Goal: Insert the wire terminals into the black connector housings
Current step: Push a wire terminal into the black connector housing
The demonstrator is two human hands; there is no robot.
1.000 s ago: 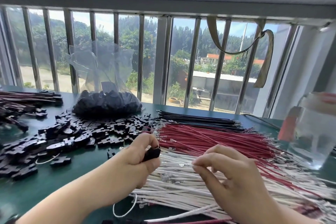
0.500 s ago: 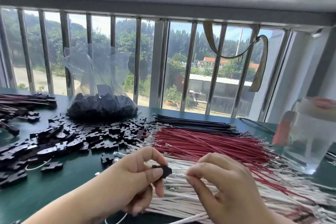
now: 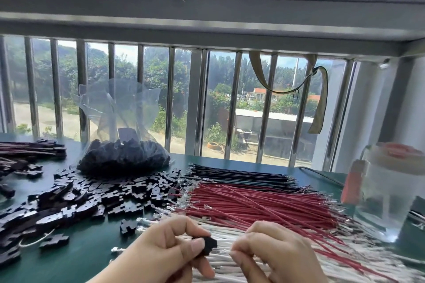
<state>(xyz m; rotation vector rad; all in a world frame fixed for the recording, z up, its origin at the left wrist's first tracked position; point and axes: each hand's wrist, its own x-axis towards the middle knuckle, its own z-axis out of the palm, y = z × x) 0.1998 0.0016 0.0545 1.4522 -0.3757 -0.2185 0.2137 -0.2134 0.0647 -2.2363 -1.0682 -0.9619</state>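
A dark green tabletop [image 3: 87,250] sits before a barred window. My left hand [image 3: 165,253] pinches one black connector housing [image 3: 207,246], a small, notched block. My right hand [image 3: 271,257] is curled, fingertips closed just beside it over the white wires [image 3: 230,257]; whether it grips a wire I cannot tell. A skewed thin terminal could bend or miss its slot. Beyond lie red wires [image 3: 253,204], black wires [image 3: 241,176], and loose matte housings [image 3: 92,195].
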